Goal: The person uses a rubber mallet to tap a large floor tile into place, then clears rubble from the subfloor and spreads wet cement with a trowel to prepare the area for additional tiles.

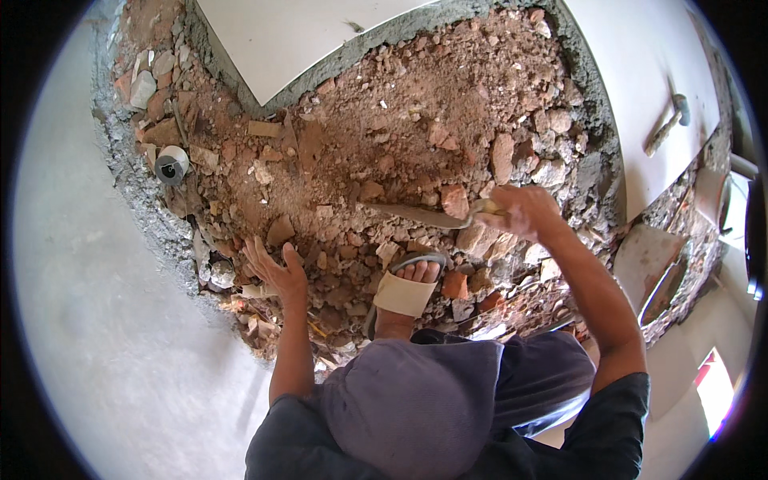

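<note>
Left hand [278, 274], fingers [257, 258] fanned forward, thumb [291, 256] apart; left forearm [294, 348] running straight behind; right hand [524, 213] curled in grip, slightly blurred; right forearm [594, 290] slanting inward from bent elbow [626, 346]

Building site: rubble [416, 120], mortar [598, 120], tiles [304, 40]

A dull, dirt-smeared metal trowel [424, 214] crosses coarse, matt brick-and-stone rubble [384, 112]. Beyond the trowel, a smooth white slab [304, 40] meets rough grey mortar [600, 120]; to its right lies a wooden-handled hammer [668, 126]; below it, soft cloth trousers [536, 374] crease.
</note>
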`<act>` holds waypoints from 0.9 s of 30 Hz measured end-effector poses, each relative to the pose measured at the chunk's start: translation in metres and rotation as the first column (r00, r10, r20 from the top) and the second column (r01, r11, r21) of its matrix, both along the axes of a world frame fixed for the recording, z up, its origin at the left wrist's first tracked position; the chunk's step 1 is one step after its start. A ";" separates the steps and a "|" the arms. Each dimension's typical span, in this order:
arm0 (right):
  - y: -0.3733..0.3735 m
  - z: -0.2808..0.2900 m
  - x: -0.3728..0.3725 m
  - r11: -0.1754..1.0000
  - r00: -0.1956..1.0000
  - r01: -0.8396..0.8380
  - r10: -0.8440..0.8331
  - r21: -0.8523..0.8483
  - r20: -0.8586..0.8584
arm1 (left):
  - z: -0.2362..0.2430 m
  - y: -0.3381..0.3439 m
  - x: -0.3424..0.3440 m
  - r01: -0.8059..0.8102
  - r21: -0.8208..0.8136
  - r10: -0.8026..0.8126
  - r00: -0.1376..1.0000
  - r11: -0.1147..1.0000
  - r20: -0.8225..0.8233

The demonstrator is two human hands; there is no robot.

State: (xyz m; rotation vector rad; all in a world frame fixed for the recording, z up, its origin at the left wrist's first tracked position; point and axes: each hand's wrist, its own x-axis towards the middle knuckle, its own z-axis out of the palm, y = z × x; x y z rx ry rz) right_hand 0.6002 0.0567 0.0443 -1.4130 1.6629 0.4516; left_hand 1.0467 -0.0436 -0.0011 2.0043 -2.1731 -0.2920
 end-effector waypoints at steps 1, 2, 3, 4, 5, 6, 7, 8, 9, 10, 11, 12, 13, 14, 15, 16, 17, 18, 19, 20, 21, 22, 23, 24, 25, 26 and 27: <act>0.005 0.003 -0.010 0.999 0.999 0.035 -0.034 -0.023 0.011 | 0.001 0.001 -0.001 -0.013 0.025 0.013 1.000 1.000 -0.001; 0.009 0.006 -0.019 0.996 0.997 0.072 -0.071 -0.051 0.019 | 0.001 0.001 -0.002 -0.017 0.035 0.018 1.000 0.999 -0.009; 0.013 0.012 -0.027 0.991 0.994 0.108 -0.105 -0.078 0.031 | 0.002 0.002 -0.003 0.000 0.045 0.000 1.000 0.999 -0.003; 0.015 0.019 -0.032 0.983 0.990 0.138 -0.134 -0.119 0.045 | 0.002 0.001 -0.005 -0.005 0.037 0.006 1.000 0.999 -0.027; 0.015 0.025 -0.034 0.974 0.985 0.166 -0.158 -0.157 0.063 | 0.003 0.001 -0.007 0.008 0.029 -0.007 0.999 1.000 -0.036; 0.014 0.030 -0.032 0.962 0.980 0.195 -0.182 -0.192 0.082 | 0.003 0.000 -0.011 0.025 0.009 -0.024 0.998 1.000 -0.051; 0.009 0.030 -0.027 0.966 0.987 0.151 -0.137 -0.211 0.079 | 0.003 -0.001 -0.016 0.037 0.036 -0.036 0.999 0.999 -0.041; 0.002 0.029 -0.020 0.959 0.989 0.129 -0.104 -0.254 0.109 | 0.002 -0.002 -0.022 0.058 0.044 -0.056 0.997 0.997 -0.044; -0.006 0.023 -0.009 0.946 0.989 0.108 -0.071 -0.305 0.130 | 0.000 -0.005 -0.031 0.057 0.046 -0.053 0.996 0.997 -0.072; -0.015 0.014 0.000 0.930 0.989 0.088 -0.039 -0.357 0.143 | -0.001 -0.006 -0.040 0.147 0.039 -0.144 0.988 0.988 -0.062; -0.025 0.003 0.005 0.971 0.995 0.081 -0.065 -0.227 0.081 | -0.002 -0.007 -0.050 0.208 0.028 -0.206 0.976 0.978 -0.070; -0.032 -0.010 0.009 0.992 0.996 0.086 -0.084 -0.089 0.020 | -0.002 -0.007 -0.059 0.272 0.046 -0.268 0.961 0.961 -0.070; -0.036 -0.020 0.007 0.994 0.995 0.098 -0.096 0.054 -0.037 | -0.002 -0.006 -0.068 0.342 0.035 -0.338 0.937 0.939 -0.087; -0.036 -0.027 -0.002 0.990 0.989 0.126 -0.121 0.059 -0.087 | -0.001 -0.005 -0.075 0.378 0.027 -0.372 0.920 0.926 -0.125; -0.034 -0.030 -0.017 0.987 0.982 0.145 -0.135 0.066 -0.136 | 0.001 -0.003 -0.081 0.413 0.047 -0.402 0.904 0.910 -0.147; -0.029 -0.030 -0.036 0.983 0.972 0.165 -0.149 0.078 -0.182 | 0.002 -0.001 -0.086 0.447 0.062 -0.432 0.886 0.892 -0.167; -0.024 -0.026 -0.059 0.997 0.961 0.018 -0.038 -0.075 -0.275 | 0.003 0.000 -0.090 0.453 0.081 -0.434 0.883 0.888 -0.178; -0.014 -0.014 -0.084 0.956 0.969 -0.005 -0.067 -0.294 -0.236 | 0.004 0.001 -0.094 0.470 0.096 -0.448 0.874 0.877 -0.186; -0.012 -0.007 -0.108 0.954 0.874 -0.160 0.018 -0.254 -0.485 | 0.004 0.001 -0.098 0.480 0.089 -0.457 0.868 0.873 -0.194; -0.016 0.002 -0.135 0.947 0.845 -0.189 0.022 -0.259 -0.534 | 0.004 0.001 -0.103 0.500 0.060 -0.479 0.852 0.864 -0.212; -0.019 0.011 -0.158 0.941 0.813 -0.216 0.025 -0.262 -0.582 | 0.003 0.000 -0.108 0.517 0.057 -0.494 0.840 0.854 -0.222; -0.019 0.019 -0.169 0.902 0.828 0.430 -0.402 -0.017 -0.390 | 0.002 -0.001 -0.113 0.516 0.060 -0.494 0.843 0.855 -0.213; -0.016 0.022 -0.169 0.983 0.811 -0.031 -0.083 -0.183 -0.580 | 0.000 -0.002 -0.119 0.525 0.060 -0.503 0.838 0.849 -0.214; -0.018 0.024 -0.169 0.838 0.610 -0.503 0.171 -0.212 -0.774 | -0.001 -0.002 -0.125 0.545 0.046 -0.523 0.823 0.837 -0.223; -0.018 0.022 -0.160 0.511 0.281 -0.854 0.291 -0.100 -0.914 | -0.003 -0.003 -0.132 0.565 0.031 -0.549 0.813 0.825 -0.194; -0.016 0.021 -0.151 0.820 0.611 -0.554 0.283 -0.143 -0.740 | -0.005 -0.004 -0.138 0.574 0.063 -0.558 0.812 0.816 -0.170; -0.017 0.015 -0.137 0.984 0.853 -0.165 0.112 -0.060 -0.511 | -0.007 -0.004 -0.144 0.590 0.063 -0.576 0.803 0.805 -0.154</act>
